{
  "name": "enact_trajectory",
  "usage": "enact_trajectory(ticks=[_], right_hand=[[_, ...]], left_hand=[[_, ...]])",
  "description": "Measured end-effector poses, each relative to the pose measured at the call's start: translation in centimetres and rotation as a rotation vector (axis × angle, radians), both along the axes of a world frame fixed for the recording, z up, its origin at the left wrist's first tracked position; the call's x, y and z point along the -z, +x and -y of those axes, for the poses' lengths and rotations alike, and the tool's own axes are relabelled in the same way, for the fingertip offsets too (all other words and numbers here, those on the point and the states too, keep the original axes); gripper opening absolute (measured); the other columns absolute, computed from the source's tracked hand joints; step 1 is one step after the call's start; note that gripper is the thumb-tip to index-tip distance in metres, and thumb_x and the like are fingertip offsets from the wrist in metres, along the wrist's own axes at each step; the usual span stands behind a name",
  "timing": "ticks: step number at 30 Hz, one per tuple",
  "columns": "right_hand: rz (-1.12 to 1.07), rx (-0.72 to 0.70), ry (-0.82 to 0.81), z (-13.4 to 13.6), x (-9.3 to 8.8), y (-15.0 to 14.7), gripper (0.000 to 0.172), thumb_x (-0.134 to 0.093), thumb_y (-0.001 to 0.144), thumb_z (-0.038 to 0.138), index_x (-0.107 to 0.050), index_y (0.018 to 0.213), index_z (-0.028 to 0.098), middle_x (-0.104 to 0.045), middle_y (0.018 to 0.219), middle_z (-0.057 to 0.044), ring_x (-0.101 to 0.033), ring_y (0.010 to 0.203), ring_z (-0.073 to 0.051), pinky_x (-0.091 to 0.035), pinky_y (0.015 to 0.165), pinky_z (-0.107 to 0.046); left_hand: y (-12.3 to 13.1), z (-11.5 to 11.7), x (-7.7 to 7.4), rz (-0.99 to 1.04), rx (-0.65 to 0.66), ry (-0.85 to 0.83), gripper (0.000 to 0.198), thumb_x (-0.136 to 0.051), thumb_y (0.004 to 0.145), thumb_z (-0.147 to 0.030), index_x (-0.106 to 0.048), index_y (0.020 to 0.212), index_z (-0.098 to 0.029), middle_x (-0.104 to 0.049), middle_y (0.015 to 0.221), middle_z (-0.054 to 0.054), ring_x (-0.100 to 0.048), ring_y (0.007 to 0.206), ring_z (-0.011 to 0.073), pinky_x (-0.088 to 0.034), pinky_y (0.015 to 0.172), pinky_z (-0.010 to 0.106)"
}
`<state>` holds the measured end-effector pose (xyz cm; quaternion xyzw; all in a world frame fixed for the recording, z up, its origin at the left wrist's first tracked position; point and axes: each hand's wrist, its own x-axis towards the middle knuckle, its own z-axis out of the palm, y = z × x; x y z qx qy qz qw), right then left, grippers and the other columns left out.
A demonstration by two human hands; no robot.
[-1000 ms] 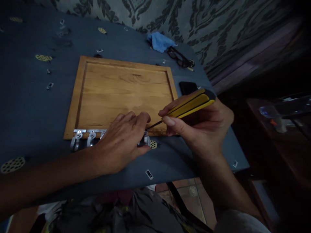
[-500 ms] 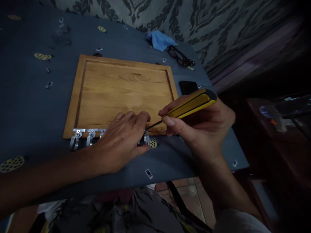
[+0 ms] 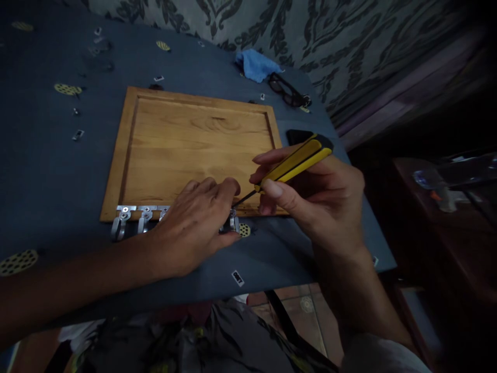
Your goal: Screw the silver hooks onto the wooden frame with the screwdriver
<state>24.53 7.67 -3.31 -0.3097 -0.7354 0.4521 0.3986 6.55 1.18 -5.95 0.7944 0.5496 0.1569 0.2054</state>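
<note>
Screwdriver (image 3: 298, 161) tilted, hooks (image 3: 146, 212) overhanging panel (image 3: 194, 150), tabletop (image 3: 50, 176) spreading left

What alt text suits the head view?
The right grip holds a yellow-and-black screwdriver angled toward metal hooks along the near edge of a wooden panel; the left grip rests over some hooks. Dark glasses lie beyond.

Home, seemingly: patterned wall (image 3: 272, 23), printed tablecloth (image 3: 46, 171), tiled floor (image 3: 315, 324).

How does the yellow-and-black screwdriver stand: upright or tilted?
Tilted: the screwdriver slants from the right hand down-left toward the silver metal hook strip, partly covered by the left hand.
</note>
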Motion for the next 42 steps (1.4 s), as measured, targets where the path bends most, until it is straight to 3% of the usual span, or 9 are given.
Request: enact_trajectory(ticks=[4, 11, 17, 20, 27, 30, 34, 38, 42], right_hand=[[0.004, -0.052, -0.044, -0.1, -0.4, 0.4, 0.018, -0.079, 0.090, 0.037, -0.079, 0.106, 0.027, -0.078, 0.096, 0.001, -0.068, 0.056, -0.011, -0.065, 0.050, -0.027], [-0.073, -0.006, 0.002, 0.0, -0.6, -0.6, 0.018, -0.092, 0.075, 0.031, -0.078, 0.084, 0.025, -0.075, 0.084, 0.000, -0.067, 0.060, -0.013, -0.057, 0.043, -0.023], [-0.026, -0.106, -0.097, 0.1, -1.4, -0.4, 0.025, -0.089, 0.080, 0.031, -0.078, 0.103, 0.029, -0.077, 0.091, 0.003, -0.067, 0.056, -0.011, -0.060, 0.048, -0.023], [-0.012, -0.135, -0.097, 0.1, -1.4, -0.4, 0.018, -0.085, 0.084, 0.030, -0.080, 0.101, 0.028, -0.076, 0.088, 0.003, -0.066, 0.053, -0.010, -0.061, 0.049, -0.023], [-0.069, -0.052, -0.066, -0.1, -0.8, -0.8, 0.021, -0.092, 0.076, 0.032, -0.074, 0.086, 0.024, -0.077, 0.086, 0.002, -0.060, 0.047, -0.009, -0.056, 0.040, -0.021], [-0.058, -0.075, -0.085, -0.2, -1.0, -0.5, 0.024, -0.091, 0.077, 0.033, -0.077, 0.094, 0.026, -0.077, 0.087, 0.002, -0.065, 0.054, -0.011, -0.057, 0.041, -0.021], [-0.016, -0.110, -0.094, -0.2, -1.1, 0.3, 0.026, -0.080, 0.089, 0.032, -0.078, 0.115, 0.030, -0.078, 0.095, 0.001, -0.067, 0.054, -0.011, -0.063, 0.049, -0.026], [-0.069, -0.084, -0.063, -0.1, -0.8, 0.3, 0.015, -0.083, 0.086, 0.028, -0.081, 0.101, 0.028, -0.080, 0.098, 0.000, -0.067, 0.054, -0.012, -0.061, 0.046, -0.026], [-0.075, -0.051, -0.040, -0.1, -0.8, 0.0, 0.010, -0.089, 0.079, 0.027, -0.081, 0.086, 0.025, -0.077, 0.083, 0.001, -0.065, 0.052, -0.011, -0.058, 0.044, -0.024]], left_hand=[[0.0, 0.0, -0.3, -0.007, -0.002, -0.033, 0.049, -0.082, 0.082, -0.026, -0.047, 0.115, -0.018, -0.068, 0.114, 0.010, -0.063, 0.108, 0.0315, -0.048, 0.089, 0.044], [0.0, 0.1, -0.1, 0.006, -0.002, 0.004, 0.048, -0.082, 0.082, -0.026, -0.049, 0.115, -0.017, -0.068, 0.112, 0.011, -0.063, 0.108, 0.0320, -0.050, 0.088, 0.045], [-0.1, 0.1, 0.5, 0.042, -0.004, 0.047, 0.048, -0.081, 0.082, -0.026, -0.048, 0.116, -0.018, -0.069, 0.113, 0.010, -0.063, 0.108, 0.0322, -0.050, 0.089, 0.046], [-0.1, 0.2, 0.6, 0.028, -0.002, 0.054, 0.046, -0.081, 0.081, -0.026, -0.049, 0.114, -0.017, -0.068, 0.109, 0.011, -0.063, 0.103, 0.0322, -0.050, 0.086, 0.045], [-0.2, 0.3, 0.3, 0.059, 0.008, 0.004, 0.047, -0.080, 0.083, -0.025, -0.048, 0.117, -0.018, -0.068, 0.118, 0.012, -0.062, 0.111, 0.0317, -0.050, 0.093, 0.046], [-0.3, 0.2, 0.2, 0.055, -0.007, 0.006, 0.046, -0.079, 0.084, -0.027, -0.048, 0.118, -0.019, -0.068, 0.116, 0.011, -0.063, 0.109, 0.0315, -0.050, 0.090, 0.046], [-0.3, 0.3, 0.2, 0.066, -0.006, 0.017, 0.048, -0.078, 0.084, -0.027, -0.047, 0.120, -0.019, -0.069, 0.115, 0.011, -0.063, 0.108, 0.0312, -0.050, 0.089, 0.045], [-0.3, 0.4, 0.4, 0.088, -0.018, 0.038, 0.047, -0.078, 0.083, -0.027, -0.047, 0.118, -0.021, -0.068, 0.114, 0.009, -0.064, 0.106, 0.0299, -0.050, 0.087, 0.043], [-0.3, 0.4, 0.3, 0.073, -0.015, 0.003, 0.050, -0.080, 0.083, -0.026, -0.047, 0.120, -0.020, -0.068, 0.114, 0.009, -0.063, 0.110, 0.0313, -0.050, 0.090, 0.045]])
